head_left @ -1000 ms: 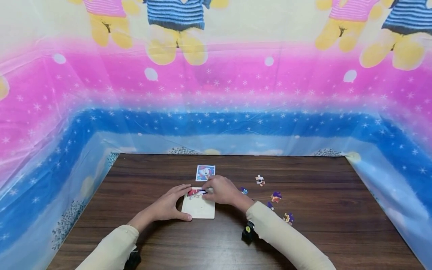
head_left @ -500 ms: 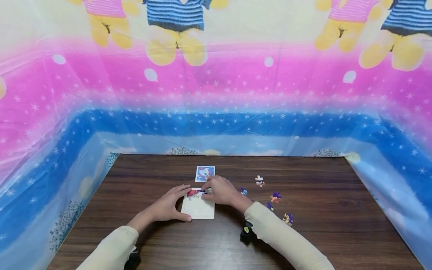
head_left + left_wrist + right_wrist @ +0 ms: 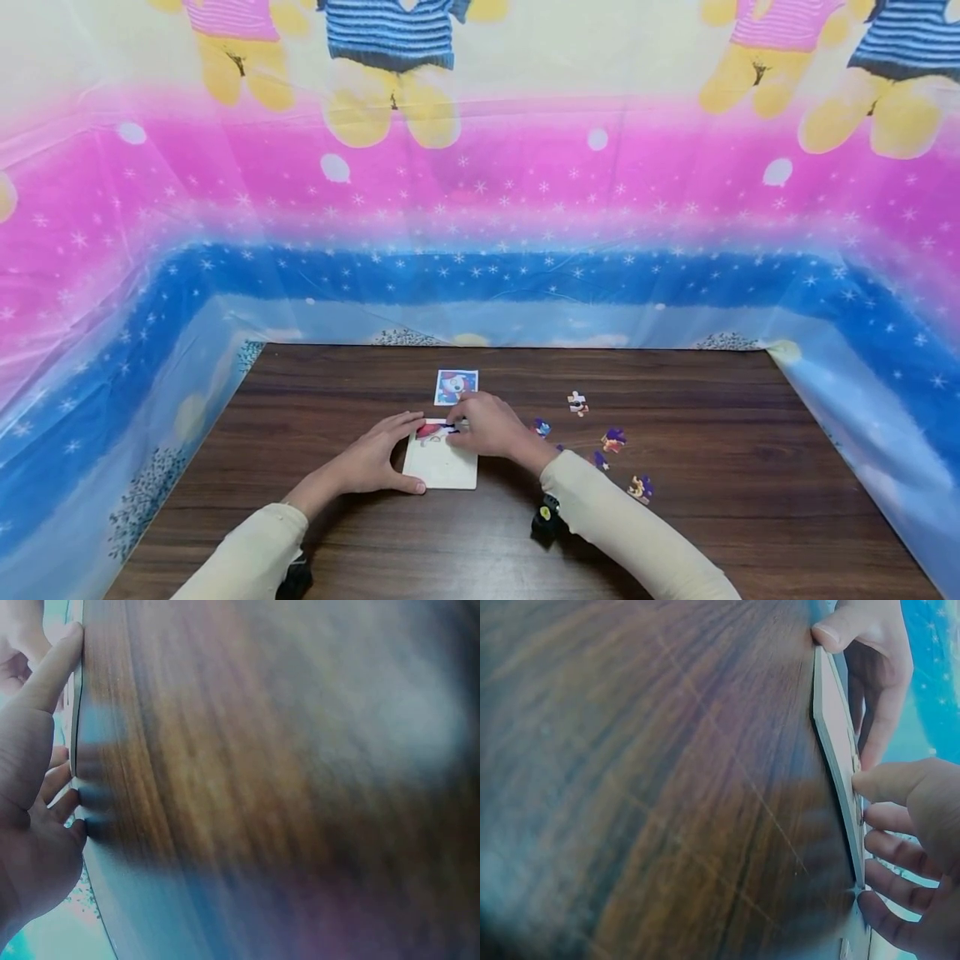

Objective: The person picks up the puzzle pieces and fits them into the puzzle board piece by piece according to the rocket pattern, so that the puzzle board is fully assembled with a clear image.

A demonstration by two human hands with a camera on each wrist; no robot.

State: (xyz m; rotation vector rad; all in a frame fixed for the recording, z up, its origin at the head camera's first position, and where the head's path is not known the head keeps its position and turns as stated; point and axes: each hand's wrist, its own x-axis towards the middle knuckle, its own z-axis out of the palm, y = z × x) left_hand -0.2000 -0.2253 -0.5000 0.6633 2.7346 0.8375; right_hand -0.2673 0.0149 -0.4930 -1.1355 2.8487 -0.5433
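Observation:
A pale, square puzzle board (image 3: pixel 446 467) lies flat on the table. My left hand (image 3: pixel 375 454) holds it by the left side, thumb at the near corner and fingers at the far one. A red and white pictured part (image 3: pixel 431 431) shows along the far edge of the board. Bent over the far right corner, my right hand (image 3: pixel 491 427) pinches a puzzle piece against the board, with thumb and fingertips down on it. That piece is mostly hidden by the fingers. In the right wrist view the right thumb (image 3: pixel 889 781) touches the face of the board.
Behind the board lies a small picture card (image 3: pixel 456 386). Loose puzzle pieces are scattered to the right: a white one (image 3: pixel 577 403), a purple and orange one (image 3: pixel 613 439), a yellow and purple one (image 3: pixel 641 488) and several more partly behind the right wrist. A patterned cloth (image 3: pixel 480 275) surrounds the table.
Both hands stay at the board in nearly the same place. The right forearm shifts very slightly to the left; the fingers work at the same corner.

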